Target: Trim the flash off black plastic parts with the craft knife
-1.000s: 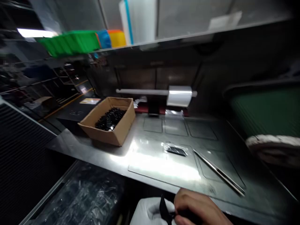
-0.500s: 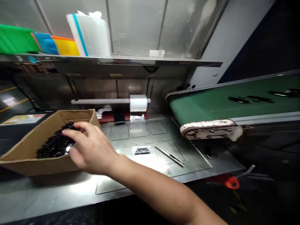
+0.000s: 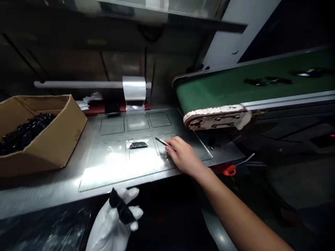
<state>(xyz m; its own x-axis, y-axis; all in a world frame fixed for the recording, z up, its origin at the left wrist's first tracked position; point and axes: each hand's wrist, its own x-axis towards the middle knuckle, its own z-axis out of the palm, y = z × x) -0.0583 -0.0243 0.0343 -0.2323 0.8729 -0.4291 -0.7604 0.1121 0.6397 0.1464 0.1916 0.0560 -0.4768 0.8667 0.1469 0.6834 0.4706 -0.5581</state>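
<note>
My left hand [image 3: 112, 223], in a white glove, holds a black part [image 3: 121, 206] between thumb and fingers, just below the bench's front edge. My bare right hand [image 3: 180, 153] rests at the clear mat [image 3: 104, 164] and pinches a slim metal tool, tweezers by their look [image 3: 162, 141], its tip pointing up and left. A small black piece on clear film [image 3: 138, 144] lies on the mat, left of the tool's tip. Farther left stands an open cardboard box [image 3: 62, 139] with many black parts [image 3: 28, 130] inside.
A roll of clear film [image 3: 134, 89] hangs on a white rod behind the mat. The green conveyor belt [image 3: 214, 87] at the right carries several black parts. Below it are a red-orange object [image 3: 229, 170] and a thin white tube. A metal shelf [image 3: 183, 21] crosses the top.
My right hand has left the box and moved right, where it now holds the metal tool. My gloved left hand has come into view with a black part. The view has shifted down and right.
</note>
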